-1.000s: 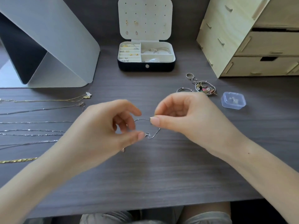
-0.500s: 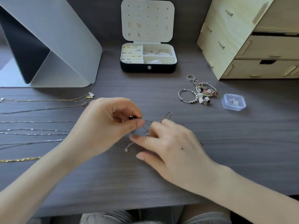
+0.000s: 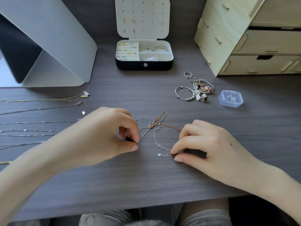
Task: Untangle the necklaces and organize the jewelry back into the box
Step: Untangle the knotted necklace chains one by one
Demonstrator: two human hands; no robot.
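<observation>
Fingers point(image 3: 182, 144) of the right hand point(image 3: 215, 144) pinch the clasp end of a silver chain point(image 3: 155, 136) while the left hand point(image 3: 104, 132) pinches a small dark charm point(image 3: 128, 138), the tangled necklaces point(image 3: 156, 125) lying between them on the dark desk point(image 3: 146, 176), well short of the open jewelry box point(image 3: 130, 65).

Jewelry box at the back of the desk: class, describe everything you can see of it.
The jewelry box stands open on the dark desk, touched by neither the left hand nor the right hand. Black shell, round metal snap in front, cream lining. Its upright lid is a perforated panel holding a few earrings. At left, padded rows hold rings and studs; the rear right compartment holds silver hoops.
</observation>
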